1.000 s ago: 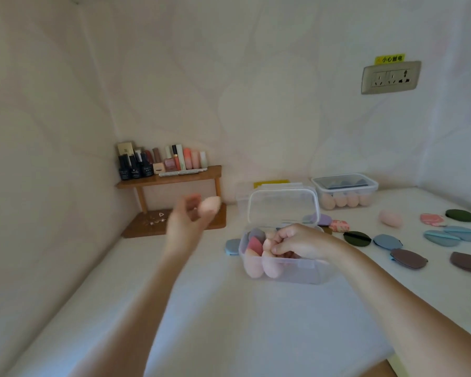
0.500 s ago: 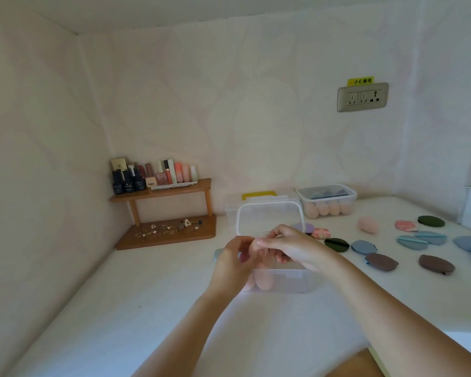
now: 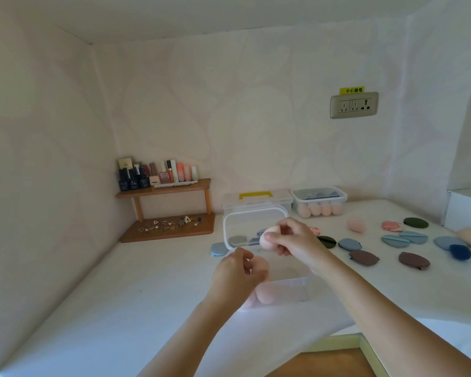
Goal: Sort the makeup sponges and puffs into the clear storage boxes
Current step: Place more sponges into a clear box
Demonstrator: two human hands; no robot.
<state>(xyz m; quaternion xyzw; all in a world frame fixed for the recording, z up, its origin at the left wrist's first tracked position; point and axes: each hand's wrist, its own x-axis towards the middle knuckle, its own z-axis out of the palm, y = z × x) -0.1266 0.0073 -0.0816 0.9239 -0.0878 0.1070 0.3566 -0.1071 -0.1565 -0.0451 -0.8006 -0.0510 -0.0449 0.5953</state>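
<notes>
My right grip [image 3: 291, 240] is clamped round a pink sponge [image 3: 265, 238] at centre frame, just above the clear box [image 3: 294, 291] on the worktop [image 3: 147, 295]. My left grip [image 3: 237, 273] curls beside it, and I cannot tell if it holds anything.

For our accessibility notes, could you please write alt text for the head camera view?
A person's right hand holds a pink sponge above an open clear box holding more sponges, where the left hand reaches in. Coloured flat puffs lie on the white table to the right.

Home vanity corner: cosmetics shelf [image 3: 163, 186], wall socket [image 3: 354, 105].
</notes>
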